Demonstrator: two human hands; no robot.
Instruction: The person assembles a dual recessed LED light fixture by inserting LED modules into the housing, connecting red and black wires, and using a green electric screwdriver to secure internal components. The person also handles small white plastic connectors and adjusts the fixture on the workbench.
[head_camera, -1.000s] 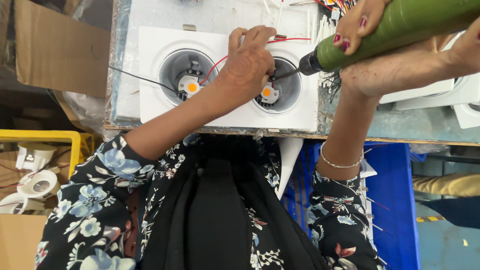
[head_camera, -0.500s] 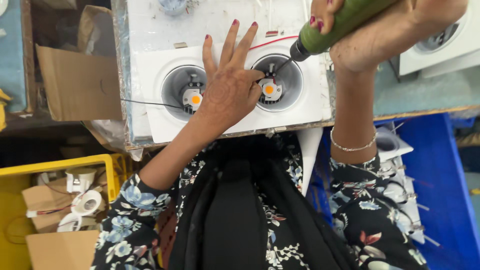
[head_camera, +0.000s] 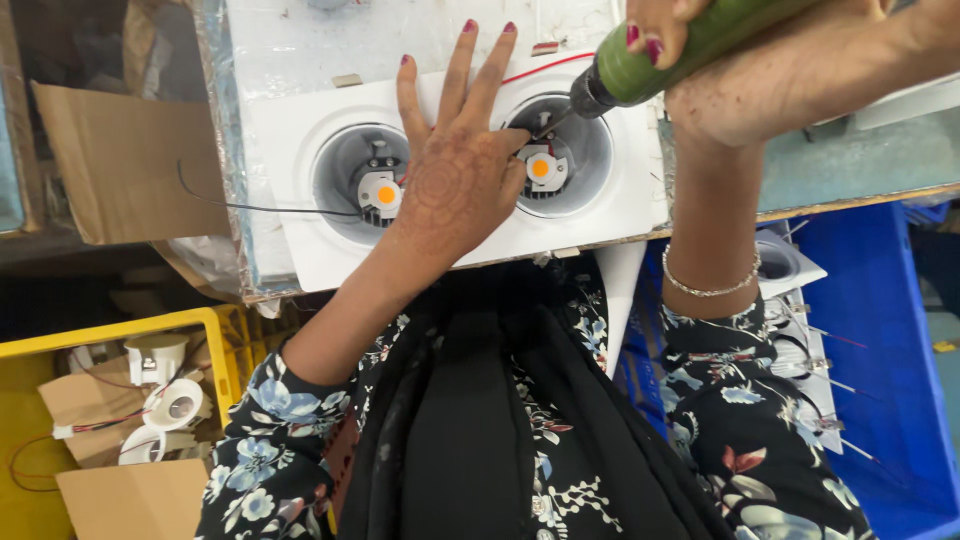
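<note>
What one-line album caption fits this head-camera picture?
Left hand flat on a white twin downlight frame while the right hand drives a green electric screwdriver into its right-hand lamp.

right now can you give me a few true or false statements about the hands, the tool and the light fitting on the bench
1. The left hand lies flat with fingers spread on the white light fitting. True.
2. The right hand holds a red screwdriver. False: the screwdriver it grips is green.
3. The screwdriver's tip points into the right-hand round opening of the fitting. True.
4. The fitting has three round openings. False: it shows two, each with an orange dot in the middle.
5. A yellow crate sits below the bench on the left of the picture. True.
6. The bracelet is on the left wrist. False: it is on the right wrist.
</note>
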